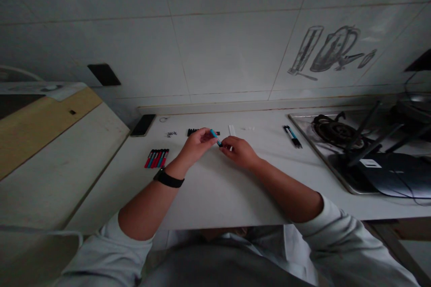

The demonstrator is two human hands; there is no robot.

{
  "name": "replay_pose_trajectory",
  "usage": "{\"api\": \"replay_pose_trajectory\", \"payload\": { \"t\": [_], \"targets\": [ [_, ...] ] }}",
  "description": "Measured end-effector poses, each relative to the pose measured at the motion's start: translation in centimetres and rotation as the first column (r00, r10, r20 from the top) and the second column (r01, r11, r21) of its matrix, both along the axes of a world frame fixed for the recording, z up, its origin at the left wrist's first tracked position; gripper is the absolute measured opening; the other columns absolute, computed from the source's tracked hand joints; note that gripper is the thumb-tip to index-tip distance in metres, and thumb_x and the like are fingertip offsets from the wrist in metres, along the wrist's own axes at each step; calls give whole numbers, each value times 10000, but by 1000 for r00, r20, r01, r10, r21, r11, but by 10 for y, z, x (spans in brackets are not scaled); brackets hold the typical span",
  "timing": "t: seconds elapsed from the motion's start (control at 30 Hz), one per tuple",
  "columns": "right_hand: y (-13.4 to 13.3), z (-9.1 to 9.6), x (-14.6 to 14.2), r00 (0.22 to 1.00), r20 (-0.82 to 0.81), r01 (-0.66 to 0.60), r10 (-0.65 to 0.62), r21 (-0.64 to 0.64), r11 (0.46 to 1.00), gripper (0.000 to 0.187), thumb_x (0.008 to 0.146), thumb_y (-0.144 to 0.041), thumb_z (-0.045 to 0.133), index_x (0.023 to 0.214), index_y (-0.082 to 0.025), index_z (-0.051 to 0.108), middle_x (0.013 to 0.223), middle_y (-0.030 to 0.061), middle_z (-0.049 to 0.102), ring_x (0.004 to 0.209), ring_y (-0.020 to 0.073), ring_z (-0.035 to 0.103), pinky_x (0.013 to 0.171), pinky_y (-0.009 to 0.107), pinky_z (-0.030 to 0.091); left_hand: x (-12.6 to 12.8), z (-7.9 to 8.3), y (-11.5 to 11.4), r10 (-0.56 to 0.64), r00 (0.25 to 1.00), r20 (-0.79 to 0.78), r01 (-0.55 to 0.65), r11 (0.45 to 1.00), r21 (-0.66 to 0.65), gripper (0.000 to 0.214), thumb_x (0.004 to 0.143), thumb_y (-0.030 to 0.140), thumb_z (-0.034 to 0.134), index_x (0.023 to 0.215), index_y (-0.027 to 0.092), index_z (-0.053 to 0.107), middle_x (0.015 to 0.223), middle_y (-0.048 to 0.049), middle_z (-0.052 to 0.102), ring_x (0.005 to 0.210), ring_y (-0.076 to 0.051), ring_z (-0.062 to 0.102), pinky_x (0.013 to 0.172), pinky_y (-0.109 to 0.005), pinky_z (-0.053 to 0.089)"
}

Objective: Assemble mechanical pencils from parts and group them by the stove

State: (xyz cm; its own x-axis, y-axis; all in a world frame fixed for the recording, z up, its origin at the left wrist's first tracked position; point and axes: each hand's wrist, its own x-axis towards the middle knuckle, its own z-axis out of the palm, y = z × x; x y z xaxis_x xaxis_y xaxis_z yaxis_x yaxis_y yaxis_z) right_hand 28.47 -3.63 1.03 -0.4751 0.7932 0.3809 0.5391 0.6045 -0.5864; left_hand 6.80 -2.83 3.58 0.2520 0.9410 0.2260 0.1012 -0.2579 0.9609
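Note:
My left hand is closed on a blue pen barrel, which slants down toward the right. At the barrel's black lower end, the fingers of my right hand are pinched together on it. Just behind my left hand lies a row of small black pen parts, partly covered by the hand. Thin white sticks lie behind my right hand, beside some small pale pieces too small to make out. Left of my wrist is a row of several red and blue pen barrels with black ends.
Small dark metal-looking pieces and a phone lie at the back left. Blue-and-black pens lie to the right, near a gas stove with a black router on it. A tiled wall closes off the back.

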Motion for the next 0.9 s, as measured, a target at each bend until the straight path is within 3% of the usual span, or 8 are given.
{"api": "replay_pose_trajectory", "payload": {
  "t": [0.17,0.27,0.37,0.47,0.57,0.63,0.77,0.9],
  "targets": [
    [-1,-1,1,992,92,-88,86,12,996,86,982,-229,635,975,-191,713,886,35,689,769,147,604,735,255,424,9,-29,1,38,946,321,84,930,-358,443,721,459,892,977,163,685,945,-51,723,871,-174,684,806,-306,549],
    [-2,-4,1,983,160,-94,85,49,994,113,988,-248,630,952,-198,725,886,45,702,802,163,624,744,265,429,8,-39,0,70,917,394,129,881,-456,445,694,420,921,954,159,671,881,-33,710,789,-155,676,767,-306,557],
    [3,-8,5,985,162,-80,65,87,993,150,1004,-262,591,992,-210,732,923,55,716,825,172,647,768,279,461,6,-41,0,114,900,421,119,865,-488,454,690,411,926,962,161,664,852,-22,696,742,-146,664,726,-306,560],
    [20,-9,26,989,50,131,-139,142,981,195,993,-239,563,1110,-218,718,1018,71,724,823,170,667,777,290,500,4,-41,1,134,898,420,95,872,-481,468,694,415,924,987,165,658,839,-12,680,724,-146,660,706,-315,567],
    [48,-12,66,898,-67,440,-435,181,880,286,944,-201,569,1202,-207,692,1060,91,717,861,194,682,807,326,527,4,-42,0,102,902,419,119,874,-470,465,710,420,913,1000,164,655,854,-16,675,727,-144,660,690,-307,566],
    [65,-15,94,820,-57,571,-569,140,809,308,898,-195,608,1193,-195,696,1062,94,714,841,198,678,797,337,535,4,-43,-1,80,904,420,136,877,-460,449,733,421,898,1012,164,658,882,-25,678,746,-143,663,689,-297,564],
    [85,-28,126,760,125,641,-638,21,767,283,839,-231,693,1114,-182,730,1066,86,727,815,183,669,822,337,531,5,-44,-1,51,913,405,148,884,-444,428,761,432,875,1014,165,657,898,-33,678,767,-145,665,697,-297,568],
    [91,-38,128,752,196,642,-630,1,767,257,846,-299,706,1074,-193,757,1049,77,747,831,182,669,826,318,517,5,-44,-1,47,922,385,137,889,-437,420,770,448,863,1001,166,654,884,-27,672,762,-144,665,698,-298,573]
  ]
}}
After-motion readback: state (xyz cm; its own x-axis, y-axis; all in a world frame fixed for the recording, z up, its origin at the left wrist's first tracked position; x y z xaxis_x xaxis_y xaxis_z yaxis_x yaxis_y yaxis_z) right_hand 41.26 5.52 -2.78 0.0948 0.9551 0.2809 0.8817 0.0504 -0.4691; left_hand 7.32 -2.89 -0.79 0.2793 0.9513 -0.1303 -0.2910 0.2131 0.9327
